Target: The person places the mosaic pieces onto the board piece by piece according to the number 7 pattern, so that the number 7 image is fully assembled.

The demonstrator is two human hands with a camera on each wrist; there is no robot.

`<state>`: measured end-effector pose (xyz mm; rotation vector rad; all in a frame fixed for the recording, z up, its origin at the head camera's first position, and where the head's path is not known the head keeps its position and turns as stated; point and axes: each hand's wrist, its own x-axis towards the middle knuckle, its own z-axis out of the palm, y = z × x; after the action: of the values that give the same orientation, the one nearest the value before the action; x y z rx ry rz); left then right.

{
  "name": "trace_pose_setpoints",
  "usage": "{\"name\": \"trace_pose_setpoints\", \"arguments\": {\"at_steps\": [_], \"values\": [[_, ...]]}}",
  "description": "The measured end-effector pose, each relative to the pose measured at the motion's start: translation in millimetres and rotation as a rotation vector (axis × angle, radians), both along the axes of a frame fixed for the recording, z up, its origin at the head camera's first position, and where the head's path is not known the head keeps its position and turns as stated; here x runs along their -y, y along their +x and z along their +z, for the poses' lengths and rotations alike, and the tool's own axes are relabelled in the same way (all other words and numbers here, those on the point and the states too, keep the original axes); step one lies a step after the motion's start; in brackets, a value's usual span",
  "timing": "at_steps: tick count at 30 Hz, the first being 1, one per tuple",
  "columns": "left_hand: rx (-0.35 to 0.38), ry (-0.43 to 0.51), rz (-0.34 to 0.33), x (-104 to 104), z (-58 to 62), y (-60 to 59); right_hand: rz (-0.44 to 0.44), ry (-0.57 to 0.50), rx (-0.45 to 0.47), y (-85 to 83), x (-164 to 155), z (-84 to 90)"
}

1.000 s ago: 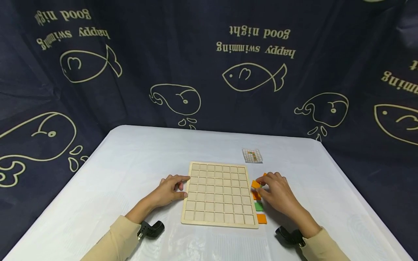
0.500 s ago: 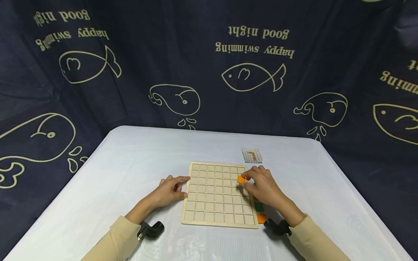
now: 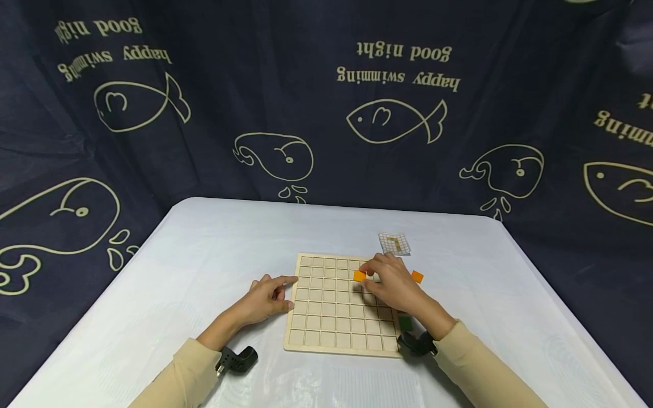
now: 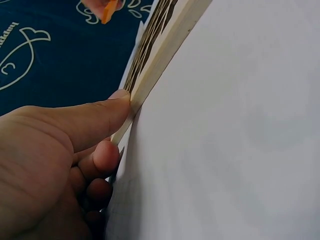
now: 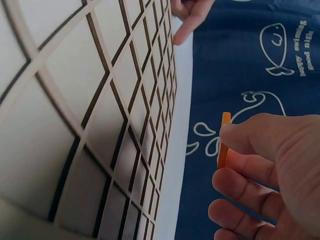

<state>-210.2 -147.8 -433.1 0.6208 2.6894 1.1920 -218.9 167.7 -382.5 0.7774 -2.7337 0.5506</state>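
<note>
An orange tile [image 3: 359,276] sits in the air above the far right part of a wooden grid board [image 3: 328,309], clear of its squares. The fingers of the right hand [image 3: 391,281] pinch it, thumb on one face and fingertip on the other (the right wrist view shows its thin edge), and a shadow falls on the grid beneath. At the board's left edge, the left hand [image 3: 262,300] rests with forefinger and thumb spread apart, both touching the rim, the remaining fingers bent under. Beyond the right edge lie a green tile [image 3: 405,323], partly shaded by the forearm, and a second orange piece [image 3: 417,276]. A small patterned card [image 3: 394,243] lies past the board's far right corner on the white worktop [image 3: 245,232]. Behind hangs a dark blue cloth [image 3: 214,56] printed with fish, whales and upside-down lettering
</note>
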Motion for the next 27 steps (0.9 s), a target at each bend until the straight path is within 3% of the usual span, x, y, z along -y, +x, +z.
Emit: {"name": "trace_pose_setpoints", "arguments": {"at_steps": [27], "values": [[-0.006, -0.017, 0.008, -2, 2.9, 0.6, 0.054, 0.059, 0.14, -31.8, 39, 2.2]]}}
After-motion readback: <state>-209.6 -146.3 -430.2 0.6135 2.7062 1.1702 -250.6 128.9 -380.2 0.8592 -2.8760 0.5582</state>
